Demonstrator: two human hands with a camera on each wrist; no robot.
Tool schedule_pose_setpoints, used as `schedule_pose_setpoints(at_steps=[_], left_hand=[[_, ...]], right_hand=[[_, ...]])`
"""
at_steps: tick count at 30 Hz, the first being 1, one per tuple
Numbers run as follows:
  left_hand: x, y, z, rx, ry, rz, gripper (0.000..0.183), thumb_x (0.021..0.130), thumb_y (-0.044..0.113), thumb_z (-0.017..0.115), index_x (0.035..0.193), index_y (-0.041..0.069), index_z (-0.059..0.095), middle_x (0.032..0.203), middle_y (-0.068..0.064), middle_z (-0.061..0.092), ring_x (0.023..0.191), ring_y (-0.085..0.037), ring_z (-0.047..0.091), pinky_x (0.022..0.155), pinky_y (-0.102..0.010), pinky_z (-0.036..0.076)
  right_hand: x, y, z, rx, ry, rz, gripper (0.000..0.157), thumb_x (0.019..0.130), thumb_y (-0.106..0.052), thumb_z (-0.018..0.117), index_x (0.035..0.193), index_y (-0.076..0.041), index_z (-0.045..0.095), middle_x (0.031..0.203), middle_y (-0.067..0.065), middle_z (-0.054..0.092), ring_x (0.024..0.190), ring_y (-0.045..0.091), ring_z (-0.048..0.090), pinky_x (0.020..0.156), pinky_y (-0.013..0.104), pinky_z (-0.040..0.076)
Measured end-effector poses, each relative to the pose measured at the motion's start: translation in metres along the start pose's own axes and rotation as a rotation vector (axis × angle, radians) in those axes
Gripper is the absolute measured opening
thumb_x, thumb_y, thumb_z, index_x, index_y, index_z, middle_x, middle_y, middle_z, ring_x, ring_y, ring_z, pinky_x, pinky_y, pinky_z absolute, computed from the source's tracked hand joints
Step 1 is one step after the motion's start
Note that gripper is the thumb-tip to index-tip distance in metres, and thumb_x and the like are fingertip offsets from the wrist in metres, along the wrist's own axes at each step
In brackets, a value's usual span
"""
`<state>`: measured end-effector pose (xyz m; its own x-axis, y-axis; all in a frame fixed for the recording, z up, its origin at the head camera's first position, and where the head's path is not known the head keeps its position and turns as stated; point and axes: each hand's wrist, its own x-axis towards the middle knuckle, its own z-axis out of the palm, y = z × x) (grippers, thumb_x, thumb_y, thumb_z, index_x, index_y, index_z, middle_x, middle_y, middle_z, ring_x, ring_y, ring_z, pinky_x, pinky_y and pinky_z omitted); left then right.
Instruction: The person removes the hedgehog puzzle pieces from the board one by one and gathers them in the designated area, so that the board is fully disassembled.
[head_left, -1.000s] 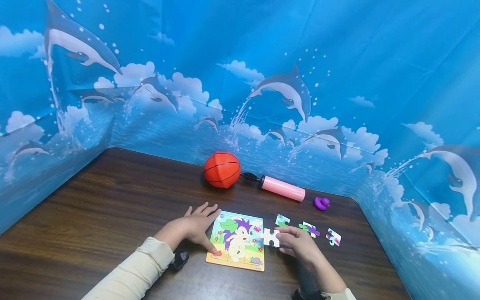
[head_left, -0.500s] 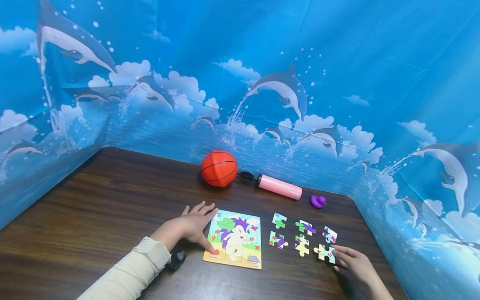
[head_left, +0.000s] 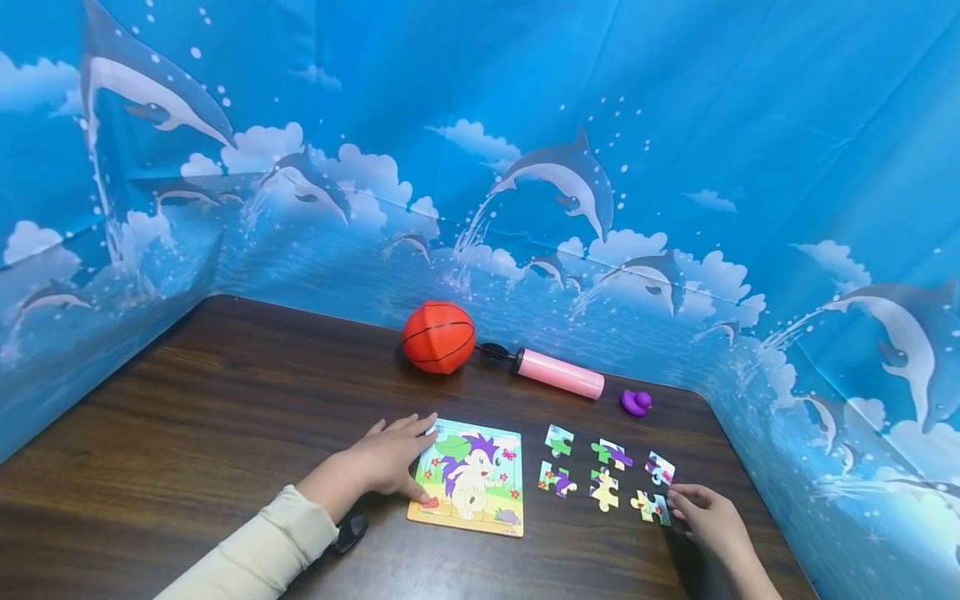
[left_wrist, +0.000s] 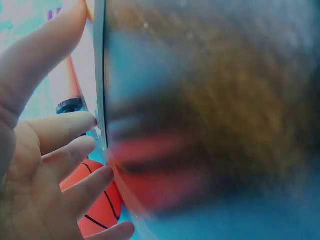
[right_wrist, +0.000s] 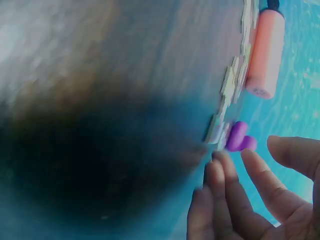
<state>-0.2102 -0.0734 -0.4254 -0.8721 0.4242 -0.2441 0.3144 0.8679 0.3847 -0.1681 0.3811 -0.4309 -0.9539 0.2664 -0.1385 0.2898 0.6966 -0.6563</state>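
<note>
A square tray puzzle (head_left: 465, 523) with a purple-haired hedgehog picture lies flat on the table. My left hand (head_left: 384, 460) spreads along its left side in the head view, thumb at the lower left corner and fingertips at the upper left. To the right, several loose jigsaw pieces (head_left: 557, 481) lie in two rows. My right hand (head_left: 712, 522) is at the end of the lower row, its fingertips right at the edge of a yellow-green piece (head_left: 649, 507). In the right wrist view, the thumb and index finger (right_wrist: 265, 180) stand apart.
Behind the puzzle sit a red basketball-patterned ball (head_left: 439, 337), a pink hand pump (head_left: 561, 374) and a purple toy duck (head_left: 636, 403). A blue dolphin-print sheet (head_left: 480, 167) encloses the dark wooden table (head_left: 225, 400) at the back and sides.
My right hand has moved right from beside the puzzle with a piece, which now lies at the lower row's right end, and its fingers have loosened. The left hand has shifted only slightly.
</note>
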Motion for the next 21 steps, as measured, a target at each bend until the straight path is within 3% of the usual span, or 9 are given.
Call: schedule_pose_setpoints(at_steps=[3,5,7,11,13,15,18,21], left_hand=[[-0.003,-0.002,-0.001,0.016,-0.002,0.029,0.088,0.076,0.045,0.084,0.148,0.011,0.047,0.159,-0.005,0.034,0.149,-0.031,0.022,0.116,-0.063,0.013],[-0.004,-0.005,-0.003,0.026,-0.006,0.039,0.088,0.077,0.047,0.083,0.149,0.011,0.046,0.158,-0.004,0.036,0.149,-0.031,0.022,0.116,-0.063,0.012],[-0.006,-0.008,-0.006,0.033,-0.013,0.041,0.088,0.078,0.049,0.081,0.150,0.012,0.046,0.158,-0.003,0.036,0.149,-0.030,0.022,0.116,-0.064,0.010],[-0.007,-0.010,-0.014,0.032,-0.039,0.043,0.093,0.076,0.055,0.080,0.150,0.011,0.044,0.158,-0.005,0.035,0.149,-0.033,0.021,0.114,-0.068,0.006],[-0.007,-0.009,-0.017,0.040,-0.057,0.054,0.099,0.073,0.057,0.081,0.151,0.010,0.043,0.159,-0.005,0.034,0.149,-0.034,0.020,0.113,-0.069,0.007],[-0.007,-0.008,-0.018,0.056,-0.074,0.073,0.105,0.069,0.057,0.085,0.151,0.009,0.042,0.160,-0.005,0.033,0.149,-0.034,0.020,0.113,-0.070,0.008],[-0.006,-0.006,-0.016,0.071,-0.086,0.101,0.109,0.064,0.053,0.090,0.152,0.010,0.041,0.160,-0.003,0.031,0.149,-0.034,0.019,0.112,-0.071,0.010],[-0.005,-0.005,-0.012,0.071,-0.085,0.119,0.110,0.062,0.049,0.092,0.152,0.010,0.041,0.160,-0.003,0.031,0.149,-0.033,0.020,0.112,-0.070,0.013]], right_hand=[[-0.004,-0.019,0.007,-0.117,0.010,-0.087,0.037,0.099,-0.027,0.061,0.119,0.004,0.065,0.111,0.024,0.069,0.099,0.039,0.065,0.075,0.049,0.053],[-0.008,-0.039,0.017,-0.091,-0.023,-0.160,0.034,0.098,-0.025,0.062,0.119,0.001,0.067,0.112,0.021,0.069,0.101,0.038,0.065,0.077,0.048,0.053],[-0.012,-0.064,0.032,0.009,-0.108,-0.233,0.032,0.097,-0.021,0.064,0.122,-0.001,0.066,0.108,0.016,0.070,0.094,0.031,0.066,0.074,0.041,0.055],[-0.023,-0.120,0.072,0.150,-0.371,-0.400,0.032,0.095,-0.016,0.068,0.123,-0.001,0.066,0.099,0.011,0.067,0.079,0.021,0.061,0.064,0.032,0.053],[-0.028,-0.145,0.096,0.110,-0.478,-0.492,0.033,0.093,-0.015,0.071,0.123,-0.004,0.066,0.097,0.009,0.065,0.074,0.019,0.059,0.062,0.031,0.051],[-0.034,-0.165,0.119,0.019,-0.531,-0.566,0.035,0.089,-0.016,0.075,0.123,-0.009,0.068,0.099,0.006,0.063,0.074,0.016,0.057,0.062,0.029,0.050],[-0.041,-0.184,0.147,-0.136,-0.541,-0.591,0.042,0.081,-0.016,0.082,0.122,-0.017,0.070,0.101,0.004,0.056,0.076,0.014,0.054,0.062,0.029,0.047],[-0.047,-0.193,0.164,-0.248,-0.512,-0.557,0.049,0.075,-0.017,0.086,0.122,-0.021,0.071,0.100,0.004,0.049,0.077,0.014,0.051,0.061,0.029,0.046]])
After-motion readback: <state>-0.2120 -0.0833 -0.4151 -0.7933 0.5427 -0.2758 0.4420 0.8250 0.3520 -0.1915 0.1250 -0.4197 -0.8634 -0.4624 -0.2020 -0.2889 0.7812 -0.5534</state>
